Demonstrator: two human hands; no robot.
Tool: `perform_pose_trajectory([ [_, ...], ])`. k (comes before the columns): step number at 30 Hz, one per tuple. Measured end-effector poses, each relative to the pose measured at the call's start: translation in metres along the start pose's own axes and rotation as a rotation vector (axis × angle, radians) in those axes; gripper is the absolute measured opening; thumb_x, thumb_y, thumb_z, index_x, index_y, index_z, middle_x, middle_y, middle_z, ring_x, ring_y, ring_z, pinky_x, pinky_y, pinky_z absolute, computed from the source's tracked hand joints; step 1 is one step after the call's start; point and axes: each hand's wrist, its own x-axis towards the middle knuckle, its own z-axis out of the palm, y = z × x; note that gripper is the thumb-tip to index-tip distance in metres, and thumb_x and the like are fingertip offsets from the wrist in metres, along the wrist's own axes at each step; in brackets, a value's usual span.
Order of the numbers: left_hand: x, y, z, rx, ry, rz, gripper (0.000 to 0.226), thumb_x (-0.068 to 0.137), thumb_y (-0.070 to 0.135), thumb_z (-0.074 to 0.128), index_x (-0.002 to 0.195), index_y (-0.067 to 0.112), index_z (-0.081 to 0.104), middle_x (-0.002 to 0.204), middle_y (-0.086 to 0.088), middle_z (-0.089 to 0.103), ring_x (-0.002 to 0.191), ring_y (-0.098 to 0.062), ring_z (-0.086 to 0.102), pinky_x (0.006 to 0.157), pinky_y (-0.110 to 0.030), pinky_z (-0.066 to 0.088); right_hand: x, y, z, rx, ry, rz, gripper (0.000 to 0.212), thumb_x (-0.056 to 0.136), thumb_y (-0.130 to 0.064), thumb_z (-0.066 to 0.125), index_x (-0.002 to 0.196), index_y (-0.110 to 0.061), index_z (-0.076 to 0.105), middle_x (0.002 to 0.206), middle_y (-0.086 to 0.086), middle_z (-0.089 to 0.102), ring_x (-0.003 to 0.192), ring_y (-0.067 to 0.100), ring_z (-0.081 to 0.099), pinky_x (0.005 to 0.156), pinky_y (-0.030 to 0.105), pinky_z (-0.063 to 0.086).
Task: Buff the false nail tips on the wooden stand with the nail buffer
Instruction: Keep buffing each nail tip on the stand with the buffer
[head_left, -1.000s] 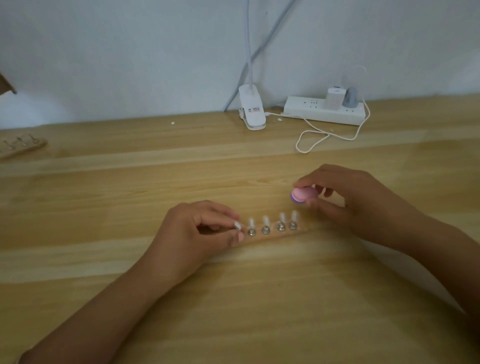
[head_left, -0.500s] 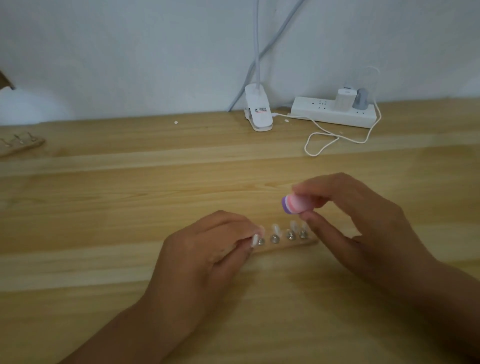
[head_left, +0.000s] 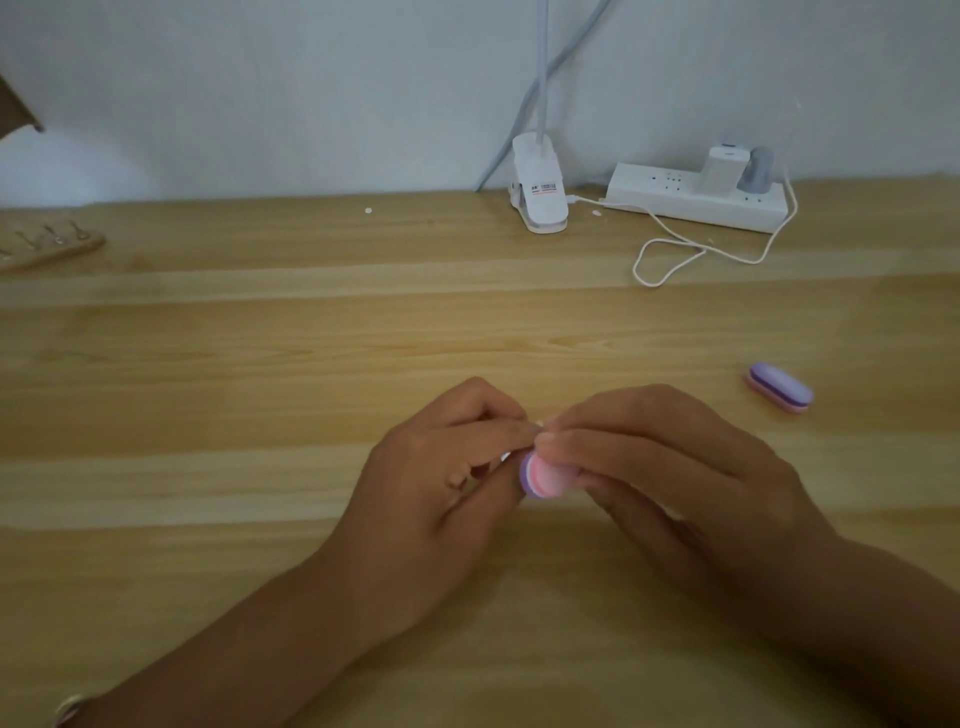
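Oval buffer (head_left: 543, 475), layered pink and purple, pinched in curled right grip (head_left: 665, 467) at mid-desk (head_left: 260, 364), touching left grip (head_left: 441, 467). Left fingers curled too; impossible to tell what they hold. Two buffers in all, second buffer (head_left: 779, 387) lying well right. Behind: one lamp clip (head_left: 537, 189), one power strip (head_left: 691, 200), one looped cable (head_left: 675, 254). Far left, one pegged wooden strip (head_left: 47, 247).

Matt nail buffer (head_left: 543, 475) (table (head_left: 311, 364) wooden).

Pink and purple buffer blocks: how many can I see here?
2. One pink and purple foam buffer is held in the right hand, mid-table; the second buffer lies loose on the wooden table, far right. Others may be hidden.
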Motion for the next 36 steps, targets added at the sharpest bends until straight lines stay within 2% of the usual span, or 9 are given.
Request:
perform_pose_trajectory([
  [3, 0.0, -0.001, 0.001, 0.002, -0.009, 0.003, 0.015, 0.094, 0.018, 0.059, 0.097, 0.015, 0.074, 0.092, 0.008, 0.059, 0.081, -0.009, 0.059, 0.064, -0.017, 0.04, 0.001, 0.006, -0.006, -0.037, 0.015, 0.043, 0.02, 0.09, 0.002, 0.066, 0.11, -0.001, 0.072, 0.11, 0.008, 0.07, 0.102, 0.019, 0.067, 0.093, 0.025, 0.05],
  [7, -0.001, -0.001, 0.002, -0.061, -0.021, 0.041, 0.024, 0.096, 0.024, 0.053, 0.097, 0.01, 0.073, 0.093, 0.002, 0.062, 0.083, -0.014, 0.061, 0.066, -0.028, 0.047, 0.0, -0.002, -0.002, -0.014, 0.008, -0.007, 0.022, 0.094, -0.001, 0.06, 0.114, -0.003, 0.071, 0.113, 0.009, 0.069, 0.105, 0.017, 0.066, 0.094, 0.025, 0.048],
  [12, 0.001, -0.002, 0.004, -0.062, -0.004, 0.026, 0.017, 0.095, 0.016, 0.058, 0.095, 0.008, 0.073, 0.092, 0.001, 0.062, 0.083, -0.015, 0.061, 0.068, -0.033, 0.047, 0.005, 0.005, -0.01, -0.099, 0.014, 0.043, 0.021, 0.092, -0.004, 0.061, 0.109, -0.003, 0.073, 0.105, 0.008, 0.07, 0.098, 0.011, 0.063, 0.096, 0.008, 0.036],
  [15, 0.001, -0.002, 0.003, -0.072, -0.011, 0.054, 0.023, 0.096, 0.021, 0.053, 0.096, 0.008, 0.072, 0.094, 0.0, 0.063, 0.086, -0.012, 0.061, 0.07, -0.024, 0.047, 0.003, -0.002, -0.004, -0.03, 0.001, 0.013, 0.022, 0.094, -0.001, 0.061, 0.113, -0.005, 0.071, 0.11, 0.008, 0.069, 0.102, 0.015, 0.065, 0.094, 0.02, 0.046],
  [19, 0.002, -0.003, 0.004, -0.069, -0.007, 0.024, 0.016, 0.096, 0.015, 0.058, 0.097, 0.01, 0.073, 0.093, 0.003, 0.062, 0.085, -0.012, 0.061, 0.069, -0.017, 0.043, 0.005, 0.008, -0.012, -0.122, 0.001, 0.044, 0.021, 0.091, -0.001, 0.064, 0.11, -0.004, 0.072, 0.105, 0.006, 0.07, 0.099, 0.007, 0.061, 0.096, 0.006, 0.034],
  [24, 0.003, -0.003, 0.004, -0.078, -0.03, 0.059, 0.026, 0.097, 0.024, 0.053, 0.095, 0.006, 0.073, 0.092, 0.0, 0.065, 0.085, -0.009, 0.062, 0.07, -0.015, 0.043, 0.003, 0.0, -0.002, -0.029, -0.013, -0.002, 0.027, 0.091, 0.005, 0.063, 0.116, -0.003, 0.069, 0.111, 0.0, 0.064, 0.107, 0.009, 0.061, 0.096, 0.019, 0.043],
  [27, 0.004, -0.001, 0.004, -0.078, -0.01, 0.005, 0.02, 0.095, 0.021, 0.058, 0.094, 0.009, 0.074, 0.09, 0.002, 0.065, 0.084, -0.01, 0.062, 0.069, -0.014, 0.042, 0.006, 0.009, -0.009, -0.079, -0.02, 0.051, 0.022, 0.094, 0.002, 0.06, 0.113, -0.002, 0.071, 0.108, -0.003, 0.06, 0.1, 0.01, 0.06, 0.095, 0.011, 0.037],
  [32, 0.003, 0.0, 0.002, -0.088, -0.026, 0.046, 0.027, 0.095, 0.025, 0.054, 0.095, 0.008, 0.075, 0.092, 0.0, 0.066, 0.087, -0.006, 0.062, 0.072, -0.016, 0.044, 0.003, -0.001, -0.001, -0.016, -0.014, -0.007, 0.023, 0.096, 0.002, 0.059, 0.115, -0.003, 0.07, 0.113, -0.007, 0.061, 0.108, 0.004, 0.057, 0.098, 0.018, 0.041],
  [36, 0.004, 0.0, 0.002, -0.071, -0.004, 0.003, 0.019, 0.093, 0.019, 0.059, 0.094, 0.009, 0.075, 0.09, 0.002, 0.066, 0.084, -0.01, 0.062, 0.068, -0.018, 0.044, 0.007, 0.009, -0.007, -0.096, -0.008, 0.059, 0.022, 0.094, 0.0, 0.057, 0.112, -0.001, 0.071, 0.107, -0.004, 0.059, 0.098, 0.011, 0.06, 0.096, 0.01, 0.036],
])
